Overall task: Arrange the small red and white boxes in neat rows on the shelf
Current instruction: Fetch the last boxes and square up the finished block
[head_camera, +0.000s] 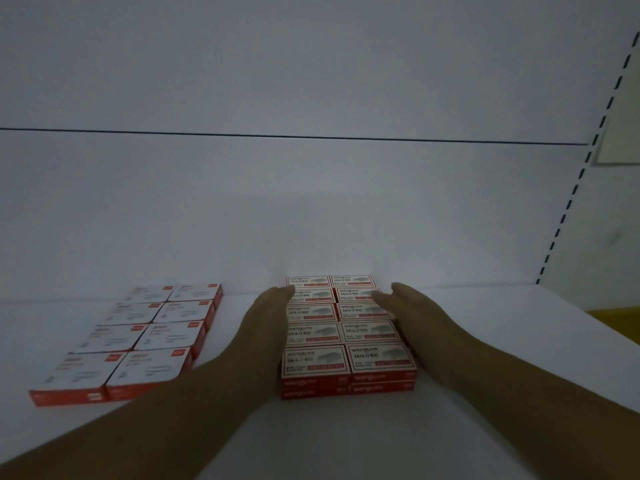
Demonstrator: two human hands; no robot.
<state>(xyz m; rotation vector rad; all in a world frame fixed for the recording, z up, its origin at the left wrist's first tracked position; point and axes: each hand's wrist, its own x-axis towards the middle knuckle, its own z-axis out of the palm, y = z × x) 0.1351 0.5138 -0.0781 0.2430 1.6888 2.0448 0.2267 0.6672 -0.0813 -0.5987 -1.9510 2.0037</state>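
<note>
Both flat, released grips, left hand [273,306] and right hand [401,306], flanked the red boxes [346,337]; uneven squeezing risked buckling the rows.

Two bare forearms were seen, one entering from each lower corner of the head view. No sleeves, cuffs or gloves were worn on any part that was shown. No watch, bracelet or ring could be made out on the wrists or fingers, though the light was dim and fine detail was lost. The left hand [268,308] and the right hand [407,304] were shown uncovered, each with slender fingers. Nails and knuckles were too blurred to be told apart. Nothing of the body above the forearms was shown.
</note>
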